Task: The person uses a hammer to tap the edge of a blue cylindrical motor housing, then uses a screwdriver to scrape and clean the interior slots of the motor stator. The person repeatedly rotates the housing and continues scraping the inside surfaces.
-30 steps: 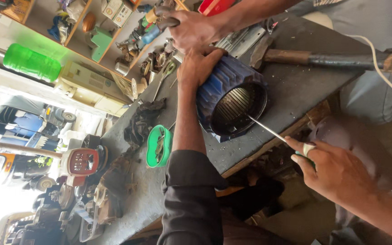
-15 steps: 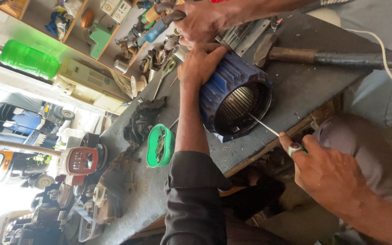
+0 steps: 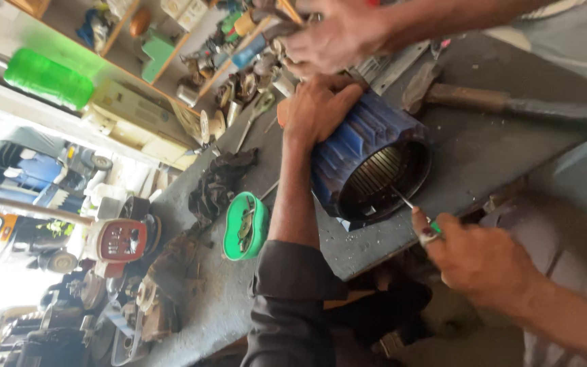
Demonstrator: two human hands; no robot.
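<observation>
— Counter (image 3: pixel 484 156) first: grey, scuffed, and the blue ribbed motor housing (image 3: pixel 368 166) lies on its side on it, open end facing the near edge. What sits around the housing?

— Beyond the housing lies a hammer (image 3: pixel 484 98), its long handle running off to the side. On the other side of the housing, past the forearm, there's a dark rag (image 3: pixel 219 183) and a green tray (image 3: pixel 246 228) of small parts.

— And the hands?

— The left hand (image 3: pixel 317 109) lies spread over the housing's far end, palm pressed on the ribs. The right hand (image 3: pixel 480 261) is clenched around a thin screwdriver (image 3: pixel 412 207), whose tip reaches into the housing's open mouth. Another person's hand (image 3: pixel 338 34) hovers just above the housing, fingers curled; what it grips I cannot tell.
</observation>
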